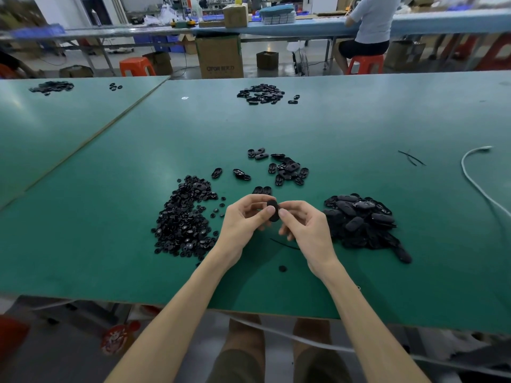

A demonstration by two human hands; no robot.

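Looking down from my head camera, I am pinching a black oval piece between both hands above the green table. My left hand is curling its fingers around the piece's left edge with the thumb pressing on its face. My right hand is gripping the right edge, thumb tip touching it, its other fingers folding underneath. The piece is hovering between a heap of small round black parts on my left and a pile of oval covers on my right. A scattered cluster of oval pieces is lying just beyond my hands, and one loose round part is sitting near my right wrist.
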